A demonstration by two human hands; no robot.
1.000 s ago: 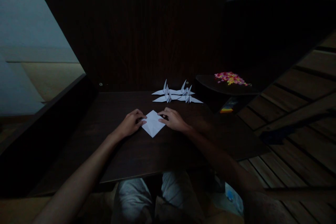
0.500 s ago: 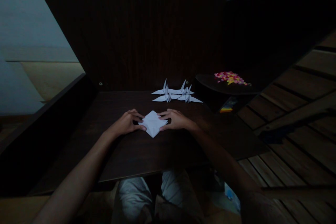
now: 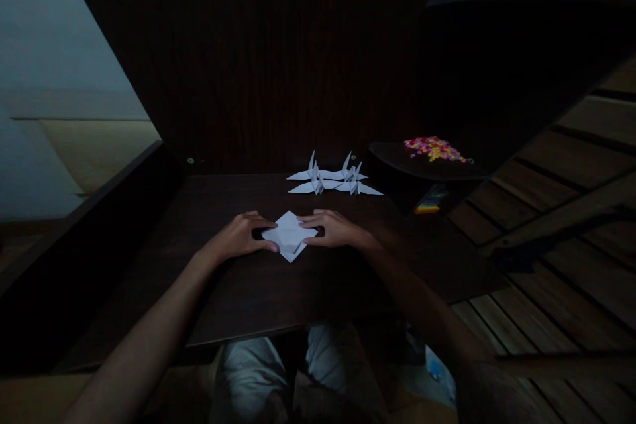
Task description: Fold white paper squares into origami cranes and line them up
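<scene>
A white sheet of folded paper (image 3: pixel 289 233), diamond-shaped, lies on the dark wooden desk (image 3: pixel 238 298) in front of me. My left hand (image 3: pixel 247 233) grips its left corner, thumb on the lower left edge and fingers at the upper left. On the opposite side my right hand (image 3: pixel 332 228) holds the right corner, thumb low and fingers above. The lower front layer of the paper is slightly lifted near both thumbs. Beyond the paper stand several white origami cranes (image 3: pixel 318 184), grouped in two rows with their wings spread.
Small pink, red and yellow pieces (image 3: pixel 434 148) are heaped on a rounded side shelf (image 3: pixel 392 154) at the right. Something with a yellow edge (image 3: pixel 427 209) sits in the compartment beneath. A raised dark board (image 3: pixel 99 218) borders the desk's left side; a tall panel (image 3: pixel 278 66) rises behind.
Along the paper's lower edges the front layer has come up a little, showing another layer under it. Both hands stay in nearly the same place.
</scene>
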